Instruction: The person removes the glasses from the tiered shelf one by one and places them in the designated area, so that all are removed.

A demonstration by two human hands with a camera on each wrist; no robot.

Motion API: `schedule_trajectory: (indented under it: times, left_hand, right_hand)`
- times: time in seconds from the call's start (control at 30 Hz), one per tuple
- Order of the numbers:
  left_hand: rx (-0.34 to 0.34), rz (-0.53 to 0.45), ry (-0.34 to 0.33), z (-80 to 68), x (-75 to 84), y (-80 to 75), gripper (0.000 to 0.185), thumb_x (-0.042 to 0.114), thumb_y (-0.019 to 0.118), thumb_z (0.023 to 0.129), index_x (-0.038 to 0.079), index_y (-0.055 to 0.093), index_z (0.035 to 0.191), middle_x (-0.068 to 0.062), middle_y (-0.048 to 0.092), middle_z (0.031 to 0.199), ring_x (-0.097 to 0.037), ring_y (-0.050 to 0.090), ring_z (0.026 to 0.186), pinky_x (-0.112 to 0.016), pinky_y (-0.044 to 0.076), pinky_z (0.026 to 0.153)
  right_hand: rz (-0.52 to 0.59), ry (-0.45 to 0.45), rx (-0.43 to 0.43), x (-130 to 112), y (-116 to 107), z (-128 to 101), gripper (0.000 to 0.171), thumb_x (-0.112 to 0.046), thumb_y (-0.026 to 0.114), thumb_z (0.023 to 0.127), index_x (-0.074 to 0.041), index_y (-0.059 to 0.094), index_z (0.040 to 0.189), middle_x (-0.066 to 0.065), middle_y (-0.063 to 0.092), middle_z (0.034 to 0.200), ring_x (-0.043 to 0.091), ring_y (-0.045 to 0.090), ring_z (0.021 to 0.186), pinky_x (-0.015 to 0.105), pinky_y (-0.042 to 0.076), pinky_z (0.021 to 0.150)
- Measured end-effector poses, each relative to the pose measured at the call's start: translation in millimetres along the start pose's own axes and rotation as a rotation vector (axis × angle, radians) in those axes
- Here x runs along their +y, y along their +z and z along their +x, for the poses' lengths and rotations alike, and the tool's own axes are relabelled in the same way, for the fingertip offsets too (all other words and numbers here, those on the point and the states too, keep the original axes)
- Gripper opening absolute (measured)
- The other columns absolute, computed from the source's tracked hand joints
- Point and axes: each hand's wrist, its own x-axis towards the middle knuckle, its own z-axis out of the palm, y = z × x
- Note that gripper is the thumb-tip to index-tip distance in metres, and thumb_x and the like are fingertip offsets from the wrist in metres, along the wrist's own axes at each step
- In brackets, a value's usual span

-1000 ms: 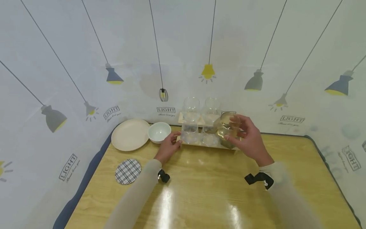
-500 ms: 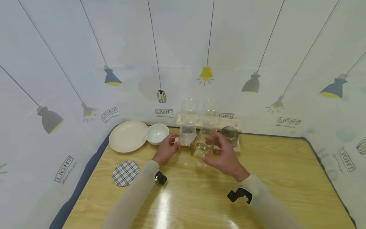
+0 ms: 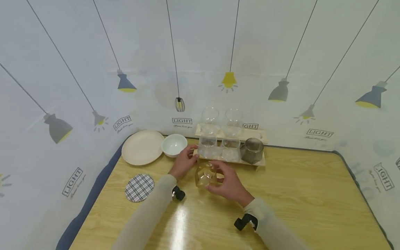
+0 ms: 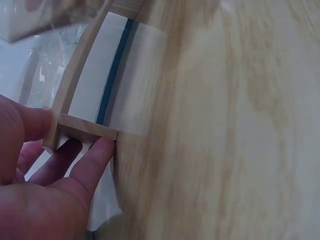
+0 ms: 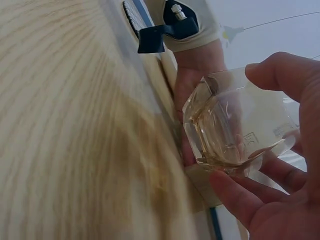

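My right hand (image 3: pixel 228 182) holds an amber faceted drinking glass (image 3: pixel 205 176) over the table, just in front of a two-tier wooden rack (image 3: pixel 254 134). Thumb and fingers span the sides of this glass in the right wrist view. At the rack's left end, my left hand (image 3: pixel 182 162) grips the lower board; the left wrist view has its thumb above and fingertips (image 4: pixel 102 150) against the end piece. Several clear glasses (image 3: pixel 207 146) stand on the left and middle of both tiers. A smoky grey glass (image 3: pixel 252 151) occupies the lower tier's right end.
A pale bowl (image 3: pixel 174 146) sits left of the rack, close to my left hand. Beyond it lies a large cream plate (image 3: pixel 142 147). Nearer, a round checked coaster (image 3: pixel 139 188) lies beside my left sleeve. A printed wall covering (image 3: pixel 150 52) rises behind the table.
My right hand has carried the amber glass from the rack's right end leftward and toward me, bringing the grey glass into full view. My left hand stays on the rack.
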Motion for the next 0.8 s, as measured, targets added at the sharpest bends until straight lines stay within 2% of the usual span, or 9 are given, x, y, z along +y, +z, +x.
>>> schedule_trajectory:
  times: [0.13, 0.23, 0.3, 0.4, 0.57, 0.8]
  left_hand:
    - [0.002, 0.002, 0.024, 0.9, 0.1, -0.1, 0.041, 0.013, 0.067, 0.105, 0.009, 0.057, 0.144, -0.025, 0.063, 0.144, -0.041, 0.065, 0.130, -0.045, 0.060, 0.100]
    - [0.009, 0.012, 0.034, -0.7, 0.9, 0.7, 0.041, 0.012, 0.066, 0.104, 0.008, 0.057, 0.144, -0.026, 0.065, 0.141, -0.042, 0.066, 0.127, -0.046, 0.060, 0.100]
    - [0.006, 0.003, 0.032, -2.2, 1.4, 1.8, 0.041, 0.010, 0.067, 0.104, 0.006, 0.057, 0.144, -0.027, 0.065, 0.140, -0.043, 0.066, 0.126, -0.046, 0.060, 0.100]
    - [0.002, -0.025, 0.035, -3.4, 1.9, 2.6, 0.041, 0.009, 0.066, 0.104, 0.005, 0.056, 0.144, -0.029, 0.065, 0.139, -0.044, 0.066, 0.126, -0.046, 0.061, 0.099]
    - [-0.015, -0.044, 0.030, -2.3, -1.2, 4.0, 0.041, 0.007, 0.064, 0.105, 0.004, 0.054, 0.145, -0.029, 0.064, 0.140, -0.042, 0.066, 0.125, -0.043, 0.062, 0.097]
    - [-0.010, -0.067, 0.031, -1.8, -3.5, 2.7, 0.042, 0.007, 0.064, 0.105, 0.006, 0.054, 0.146, -0.027, 0.065, 0.138, -0.039, 0.068, 0.121, -0.043, 0.062, 0.096]
  right_hand:
    - [-0.022, 0.023, 0.008, 3.8, 13.0, 5.1, 0.077, -0.016, 0.094, 0.080, -0.017, 0.056, 0.147, 0.007, 0.064, 0.141, 0.028, 0.062, 0.131, 0.040, 0.063, 0.094]
    - [-0.057, 0.043, 0.022, 5.9, 21.1, 6.1, 0.077, -0.020, 0.095, 0.078, -0.022, 0.058, 0.146, 0.007, 0.066, 0.139, 0.026, 0.062, 0.130, 0.042, 0.061, 0.098]
    - [-0.071, 0.058, 0.027, 6.7, 25.3, 5.4, 0.078, -0.022, 0.096, 0.078, -0.024, 0.058, 0.145, 0.010, 0.066, 0.140, 0.027, 0.062, 0.130, 0.044, 0.060, 0.101]
    - [-0.037, 0.063, 0.017, 7.0, 30.5, 5.2, 0.079, -0.021, 0.096, 0.078, -0.021, 0.057, 0.147, 0.013, 0.064, 0.143, 0.031, 0.062, 0.132, 0.045, 0.060, 0.101]
    - [-0.016, 0.074, 0.004, 9.2, 35.9, 2.9, 0.079, -0.017, 0.095, 0.078, -0.017, 0.055, 0.147, 0.014, 0.063, 0.144, 0.033, 0.061, 0.133, 0.040, 0.061, 0.100]
    - [0.005, 0.036, -0.026, 10.8, 38.1, 0.6, 0.078, -0.009, 0.091, 0.081, -0.019, 0.052, 0.148, 0.017, 0.058, 0.149, 0.034, 0.058, 0.137, 0.040, 0.060, 0.100]
